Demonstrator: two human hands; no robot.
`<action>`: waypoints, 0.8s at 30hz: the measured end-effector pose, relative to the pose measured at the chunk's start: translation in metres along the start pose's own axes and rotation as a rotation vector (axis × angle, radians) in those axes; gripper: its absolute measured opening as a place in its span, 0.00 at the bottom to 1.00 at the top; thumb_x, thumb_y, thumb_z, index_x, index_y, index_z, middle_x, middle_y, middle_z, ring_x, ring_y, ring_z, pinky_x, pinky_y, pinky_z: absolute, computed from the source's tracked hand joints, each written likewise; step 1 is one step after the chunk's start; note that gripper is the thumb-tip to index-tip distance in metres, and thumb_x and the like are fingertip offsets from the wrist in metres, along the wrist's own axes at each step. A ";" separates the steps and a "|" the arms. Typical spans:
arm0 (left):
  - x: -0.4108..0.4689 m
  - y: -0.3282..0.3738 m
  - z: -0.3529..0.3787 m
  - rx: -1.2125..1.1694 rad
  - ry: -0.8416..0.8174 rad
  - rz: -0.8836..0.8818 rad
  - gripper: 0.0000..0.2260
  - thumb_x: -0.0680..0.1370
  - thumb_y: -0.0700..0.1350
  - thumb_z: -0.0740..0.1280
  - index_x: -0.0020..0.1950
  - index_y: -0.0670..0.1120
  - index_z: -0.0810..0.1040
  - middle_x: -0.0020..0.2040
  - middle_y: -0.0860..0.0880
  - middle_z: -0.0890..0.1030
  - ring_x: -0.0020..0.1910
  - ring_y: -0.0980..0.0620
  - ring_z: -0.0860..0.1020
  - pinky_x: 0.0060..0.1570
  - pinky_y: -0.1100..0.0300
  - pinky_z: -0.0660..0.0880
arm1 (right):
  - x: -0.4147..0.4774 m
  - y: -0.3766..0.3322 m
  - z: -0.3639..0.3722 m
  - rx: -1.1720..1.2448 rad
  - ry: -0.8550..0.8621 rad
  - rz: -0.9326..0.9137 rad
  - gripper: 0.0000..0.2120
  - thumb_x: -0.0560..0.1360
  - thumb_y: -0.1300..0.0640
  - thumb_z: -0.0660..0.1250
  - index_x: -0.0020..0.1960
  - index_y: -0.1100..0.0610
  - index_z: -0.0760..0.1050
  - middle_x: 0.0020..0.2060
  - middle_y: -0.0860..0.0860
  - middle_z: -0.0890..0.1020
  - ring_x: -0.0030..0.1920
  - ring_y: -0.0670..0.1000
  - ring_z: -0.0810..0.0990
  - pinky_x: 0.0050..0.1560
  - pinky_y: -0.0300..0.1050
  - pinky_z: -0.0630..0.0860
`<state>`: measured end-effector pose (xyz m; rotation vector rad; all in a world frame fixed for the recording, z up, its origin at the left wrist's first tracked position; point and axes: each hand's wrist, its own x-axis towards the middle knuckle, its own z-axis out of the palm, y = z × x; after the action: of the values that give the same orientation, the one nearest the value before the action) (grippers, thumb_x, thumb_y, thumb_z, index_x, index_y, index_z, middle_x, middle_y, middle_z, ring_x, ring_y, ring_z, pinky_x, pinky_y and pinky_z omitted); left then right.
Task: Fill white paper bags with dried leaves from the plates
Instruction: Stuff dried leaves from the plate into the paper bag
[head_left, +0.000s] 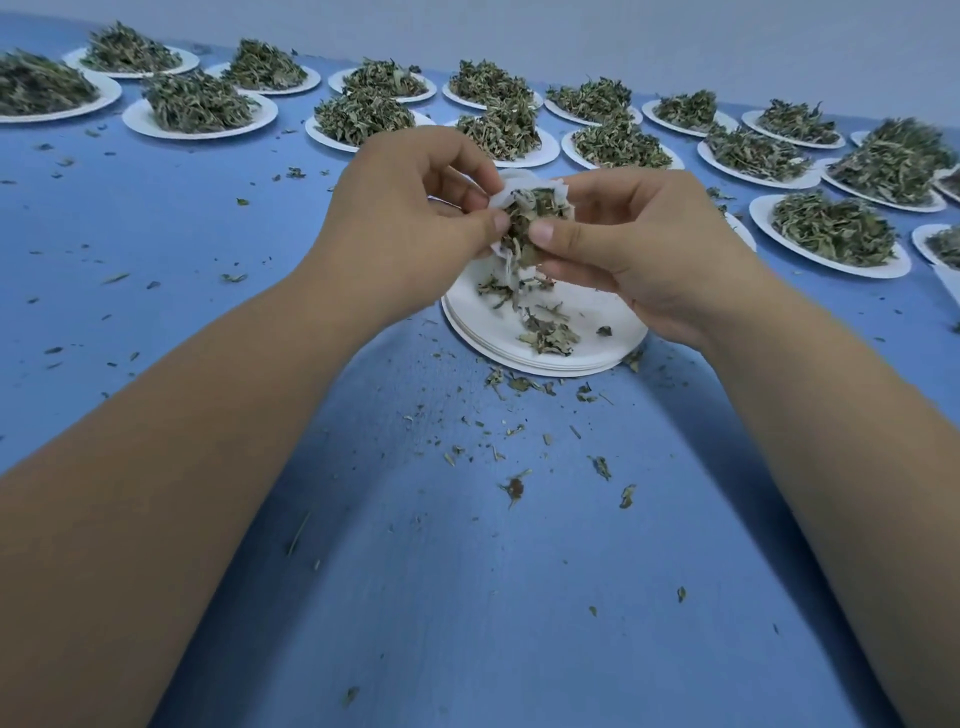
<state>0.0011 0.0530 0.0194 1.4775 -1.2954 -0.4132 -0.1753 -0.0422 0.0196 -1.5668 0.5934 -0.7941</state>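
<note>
Matte blue tabletop (182, 218), pale wall (675, 36) behind. Round white paper plates (140, 122) of crinkled dried leaves (197, 101) line its far edge. Your left hand (405, 208) and right hand (639, 249) pinch a stuffed white paper bag (511, 184) over the near plate stack (587, 353).

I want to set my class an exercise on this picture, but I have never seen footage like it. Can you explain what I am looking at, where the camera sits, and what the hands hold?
There is no machine here. These are a person's two bare hands, filmed by one wide-angle camera worn on the head, looking forward and down. The left hand and right hand together pinch a small white paper bag stuffed with dried leaves. They hold it above a stack of paper plates that carries a few leftover leaves. Farther back, rows of paper plates heaped with leaves stand on the blue table. Leaf crumbs lie scattered in front.
</note>
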 end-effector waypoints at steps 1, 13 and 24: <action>0.000 0.001 0.001 -0.014 -0.009 -0.002 0.07 0.73 0.38 0.76 0.46 0.48 0.82 0.41 0.45 0.83 0.41 0.45 0.85 0.47 0.50 0.84 | 0.001 0.000 0.000 -0.079 0.033 -0.026 0.12 0.68 0.63 0.79 0.50 0.59 0.82 0.34 0.49 0.85 0.39 0.53 0.88 0.37 0.41 0.82; 0.000 0.004 0.001 -0.070 -0.105 -0.010 0.08 0.74 0.33 0.74 0.44 0.46 0.81 0.43 0.42 0.82 0.36 0.51 0.84 0.42 0.62 0.81 | 0.014 -0.005 0.014 -0.658 0.266 -0.055 0.06 0.66 0.57 0.76 0.39 0.56 0.79 0.26 0.46 0.74 0.23 0.43 0.68 0.21 0.33 0.62; 0.003 0.008 -0.010 -0.181 -0.089 0.035 0.07 0.74 0.31 0.74 0.45 0.43 0.82 0.39 0.44 0.81 0.37 0.51 0.81 0.44 0.60 0.81 | 0.038 -0.031 0.046 -1.032 0.279 -0.081 0.13 0.55 0.52 0.57 0.26 0.36 0.76 0.19 0.35 0.73 0.25 0.37 0.73 0.19 0.30 0.63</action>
<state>0.0055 0.0567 0.0311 1.2951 -1.3161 -0.5638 -0.1179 -0.0372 0.0539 -2.4337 1.2801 -0.8158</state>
